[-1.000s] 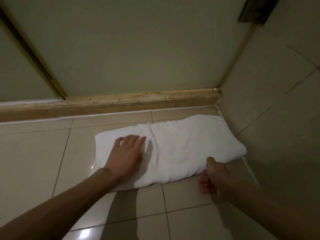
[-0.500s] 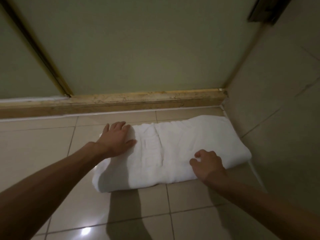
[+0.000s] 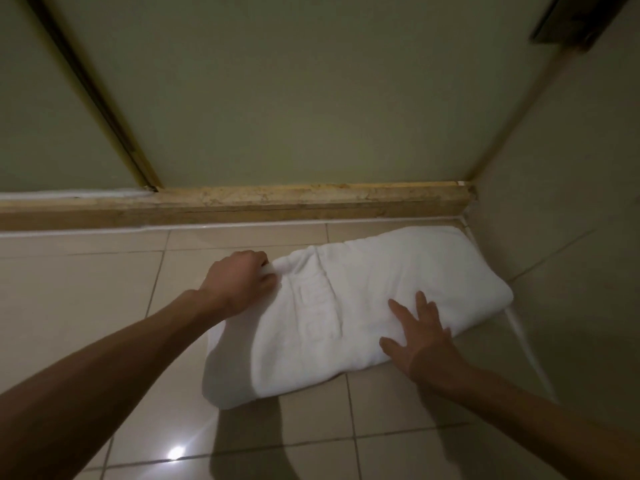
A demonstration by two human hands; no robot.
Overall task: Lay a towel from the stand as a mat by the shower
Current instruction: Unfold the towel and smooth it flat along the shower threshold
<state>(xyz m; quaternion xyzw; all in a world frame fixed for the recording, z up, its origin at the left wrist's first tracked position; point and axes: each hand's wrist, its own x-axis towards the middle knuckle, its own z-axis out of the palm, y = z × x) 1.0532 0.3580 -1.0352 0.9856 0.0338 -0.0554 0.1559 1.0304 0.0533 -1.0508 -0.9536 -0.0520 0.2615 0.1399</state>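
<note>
Now the left hand [image 3: 239,284] curls its grip around the far left corner of the white towel [image 3: 363,306] on the floor [image 3: 86,306]. Further right, the right hand [image 3: 420,336] lies flat with fingers spread, grip open, pressing the towel's near edge.

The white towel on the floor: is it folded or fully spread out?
Folded. The towel lies as a thick pad with rounded, layered edges. The left hand pinches its far left corner; the right hand rests flat on it.

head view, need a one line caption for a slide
Left hand pinches the far corner of a folded white terry towel on the beige tiled floor while the right hand presses it flat.
</note>
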